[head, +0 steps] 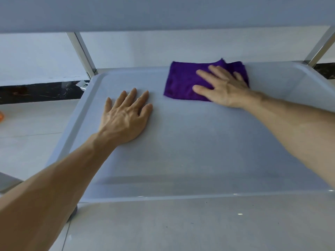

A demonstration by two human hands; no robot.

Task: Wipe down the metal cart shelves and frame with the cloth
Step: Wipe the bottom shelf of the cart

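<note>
A lower metal cart shelf (pixel 190 151) with a raised rim fills the middle of the view. On its far right part lies a folded purple cloth (pixel 181 80). My right hand (pixel 223 86) presses flat on the cloth with straight, spread fingers. My left hand (pixel 126 113) rests flat on the bare shelf surface to the left of the cloth, fingers straight and apart from the cloth. Two shiny frame posts rise at the far corners, the left post (pixel 81 53) and the right post (pixel 320 48).
The underside of an upper shelf (pixel 163 11) hangs close overhead. Pale floor tiles (pixel 181 229) lie in front of the cart, with a white wall and dark skirting (pixel 36 93) behind. A small orange object (pixel 1 117) sits at the left edge.
</note>
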